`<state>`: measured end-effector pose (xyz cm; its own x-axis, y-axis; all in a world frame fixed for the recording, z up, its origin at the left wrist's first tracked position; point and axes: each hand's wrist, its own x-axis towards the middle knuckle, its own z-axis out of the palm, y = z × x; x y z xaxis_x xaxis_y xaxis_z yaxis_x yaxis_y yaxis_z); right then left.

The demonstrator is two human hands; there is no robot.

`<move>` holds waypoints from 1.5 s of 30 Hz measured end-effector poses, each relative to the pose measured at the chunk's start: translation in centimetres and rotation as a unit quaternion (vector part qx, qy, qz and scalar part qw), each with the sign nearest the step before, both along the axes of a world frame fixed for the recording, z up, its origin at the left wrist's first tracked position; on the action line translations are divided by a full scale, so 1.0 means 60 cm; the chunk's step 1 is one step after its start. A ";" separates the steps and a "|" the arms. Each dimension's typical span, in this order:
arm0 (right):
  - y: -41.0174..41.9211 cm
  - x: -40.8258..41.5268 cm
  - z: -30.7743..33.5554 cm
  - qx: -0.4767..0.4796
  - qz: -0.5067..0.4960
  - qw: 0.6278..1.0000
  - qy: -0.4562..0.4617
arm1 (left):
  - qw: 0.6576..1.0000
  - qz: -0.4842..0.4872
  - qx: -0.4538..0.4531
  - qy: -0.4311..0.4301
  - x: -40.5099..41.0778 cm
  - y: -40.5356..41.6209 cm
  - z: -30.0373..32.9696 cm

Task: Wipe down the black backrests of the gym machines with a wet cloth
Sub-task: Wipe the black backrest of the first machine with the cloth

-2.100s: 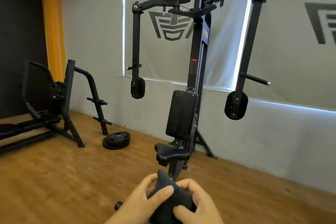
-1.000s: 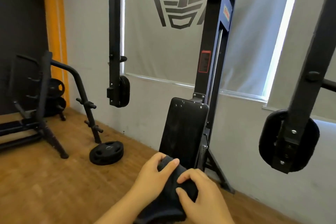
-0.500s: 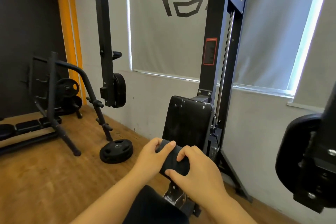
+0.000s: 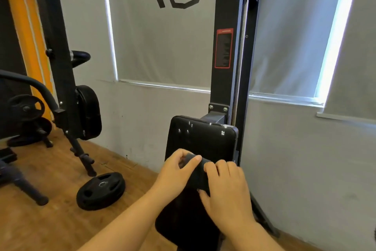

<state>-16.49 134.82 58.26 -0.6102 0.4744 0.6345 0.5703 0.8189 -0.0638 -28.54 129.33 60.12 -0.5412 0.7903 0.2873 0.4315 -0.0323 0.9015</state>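
On the left we see a weight rack (image 4: 26, 112), then a hanging arm pad (image 4: 89, 112) and a loose weight plate (image 4: 101, 189) on the wooden floor (image 4: 40, 226). Nothing sits between us and the backrest (image 4: 203, 138), a black upright pad with small white flecks near its top, bolted to the machine's post (image 4: 227, 47). Our left hand (image 4: 175, 175) and right hand (image 4: 225, 187) both curl their fingers around a dark folded cloth (image 4: 198, 173), held in front of the pad's middle.
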 end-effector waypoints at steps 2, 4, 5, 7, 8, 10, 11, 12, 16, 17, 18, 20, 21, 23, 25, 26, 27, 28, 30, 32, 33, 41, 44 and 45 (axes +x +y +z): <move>0.043 -0.046 -0.014 0.024 0.009 0.999 0.032 | 1.000 0.003 0.017 -0.006 -0.039 0.035 -0.008; 0.078 -0.083 -0.019 0.054 0.004 0.997 0.059 | 0.999 0.013 0.029 -0.004 -0.082 0.065 -0.019; 0.096 -0.100 -0.020 0.064 -0.006 0.995 0.075 | 0.999 0.026 0.027 0.027 -0.106 0.080 -0.025; 0.130 -0.132 -0.017 0.080 -0.032 0.991 0.103 | 0.986 0.058 0.000 0.155 -0.158 0.108 -0.037; 0.146 -0.145 -0.016 0.087 -0.048 0.989 0.114 | 0.969 0.069 -0.029 0.234 -0.185 0.121 -0.042; 0.177 -0.167 -0.013 0.099 -0.082 0.984 0.127 | 0.921 0.085 -0.096 0.369 -0.236 0.144 -0.053; 0.191 -0.177 -0.012 0.101 -0.099 0.982 0.128 | 0.897 0.090 -0.119 0.416 -0.259 0.155 -0.057; 0.205 -0.187 -0.013 0.101 -0.114 0.981 0.124 | 0.878 0.095 -0.134 0.450 -0.279 0.165 -0.060; 0.256 -0.226 -0.041 0.122 -0.134 0.983 0.030 | 0.829 0.074 -0.166 0.529 -0.336 0.207 -0.064; 0.265 -0.234 -0.052 0.118 -0.128 0.985 0.003 | 0.824 0.064 -0.167 0.537 -0.345 0.216 -0.064; 0.273 -0.241 -0.063 0.107 -0.120 0.987 -0.015 | 0.827 0.054 -0.164 0.535 -0.353 0.224 -0.064; 0.284 -0.251 -0.081 0.091 -0.110 0.990 -0.013 | 0.846 0.038 -0.144 0.512 -0.367 0.241 -0.061; 0.288 -0.256 -0.085 0.094 -0.106 0.990 -0.003 | 0.855 0.028 -0.129 0.501 -0.374 0.250 -0.059; 0.296 -0.275 -0.083 0.127 -0.086 0.988 0.018 | 0.868 0.009 -0.094 0.488 -0.385 0.266 -0.053; 0.304 -0.308 -0.069 0.148 -0.071 0.986 0.015 | 0.875 -0.003 -0.059 0.481 -0.393 0.280 -0.049; 0.309 -0.326 -0.061 0.153 -0.069 0.986 0.004 | 0.878 -0.007 -0.047 0.476 -0.395 0.285 -0.047; 0.312 -0.343 -0.055 0.153 -0.069 0.986 -0.004 | 0.882 -0.010 -0.040 0.470 -0.396 0.289 -0.045; 0.314 -0.357 -0.055 0.151 -0.070 0.986 -0.013 | 0.885 -0.013 -0.036 0.464 -0.396 0.293 -0.043; 0.313 -0.373 -0.075 0.182 -0.071 0.980 -0.038 | 0.892 -0.023 -0.036 0.449 -0.396 0.298 -0.039; 0.310 -0.372 -0.112 0.239 -0.043 0.964 -0.107 | 0.902 -0.028 -0.030 0.430 -0.398 0.301 -0.038; 0.309 -0.366 -0.126 0.260 -0.010 0.956 -0.139 | 0.907 -0.031 -0.030 0.420 -0.397 0.302 -0.039; 0.331 -0.347 -0.061 0.264 0.031 0.960 0.089 | 0.925 -0.041 -0.036 0.377 -0.397 0.304 -0.030; 0.332 -0.372 -0.051 0.234 0.010 0.964 0.129 | 0.916 -0.066 -0.068 0.391 -0.401 0.296 -0.028; 0.330 -0.382 -0.059 0.236 0.003 0.966 0.104 | 0.909 -0.073 -0.073 0.404 -0.404 0.293 -0.030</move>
